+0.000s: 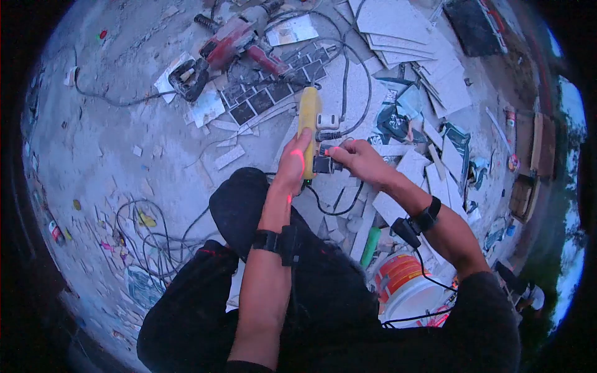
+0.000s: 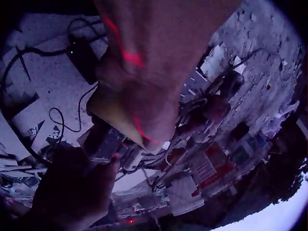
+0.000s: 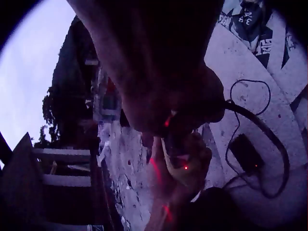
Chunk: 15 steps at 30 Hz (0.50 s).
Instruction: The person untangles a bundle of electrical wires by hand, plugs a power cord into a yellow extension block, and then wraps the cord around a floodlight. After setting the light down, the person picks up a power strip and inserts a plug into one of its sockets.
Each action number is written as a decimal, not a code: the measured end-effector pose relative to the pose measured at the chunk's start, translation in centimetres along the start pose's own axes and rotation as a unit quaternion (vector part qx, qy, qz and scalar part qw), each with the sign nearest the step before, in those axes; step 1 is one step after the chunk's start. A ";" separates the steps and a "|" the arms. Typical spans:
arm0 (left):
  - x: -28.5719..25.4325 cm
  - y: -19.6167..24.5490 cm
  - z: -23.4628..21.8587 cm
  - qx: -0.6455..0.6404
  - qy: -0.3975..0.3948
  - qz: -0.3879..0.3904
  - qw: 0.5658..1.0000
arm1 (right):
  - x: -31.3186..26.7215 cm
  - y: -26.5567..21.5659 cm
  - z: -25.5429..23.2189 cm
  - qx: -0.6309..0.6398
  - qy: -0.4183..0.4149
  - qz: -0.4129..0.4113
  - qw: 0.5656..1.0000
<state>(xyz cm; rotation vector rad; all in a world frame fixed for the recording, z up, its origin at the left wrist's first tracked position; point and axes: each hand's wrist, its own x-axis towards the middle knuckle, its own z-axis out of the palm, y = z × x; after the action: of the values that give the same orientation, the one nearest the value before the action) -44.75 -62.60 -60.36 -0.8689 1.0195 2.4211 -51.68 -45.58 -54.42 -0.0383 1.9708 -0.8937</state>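
From the head camera, the left hand (image 1: 292,165) wraps the yellow power strip (image 1: 309,121) above the knee while the right hand (image 1: 356,158) pinches a black plug (image 1: 323,164) against it; steady the strip and push straight. The left wrist camera shows fingers (image 2: 144,103) curled over the strip, so hold firm. In the right wrist camera the grip is too dark to tell.

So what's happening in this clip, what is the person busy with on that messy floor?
A person crouches over a dusty concrete floor littered with tile pieces. Their left hand grips a yellow power strip, while the right hand pinches a black plug at the strip's side. A red rotary hammer drill lies further off, and an orange-and-white bucket stands by the right arm.
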 end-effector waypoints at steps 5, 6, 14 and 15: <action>-0.1 0.0 0.6 -0.039 -0.033 -0.005 0.999 | -0.3 0.4 -1.3 0.004 0.052 -0.020 0.998; 0.0 -0.1 0.7 -0.037 -0.033 -0.003 0.999 | -0.8 0.4 -1.3 -0.014 0.067 -0.055 0.996; 0.2 0.1 0.0 -0.054 -0.072 -0.013 0.996 | -4.5 0.4 -7.5 0.247 0.119 -0.031 0.961; 0.3 0.2 0.4 -0.053 -0.077 -0.012 0.996 | -4.5 0.4 -6.8 0.194 0.146 -0.059 0.968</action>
<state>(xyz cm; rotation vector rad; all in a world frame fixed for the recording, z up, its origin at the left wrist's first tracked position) -45.25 -62.34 -60.26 -0.7106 0.8270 2.4961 -54.25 -39.79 -49.35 0.2156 2.0395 -1.4188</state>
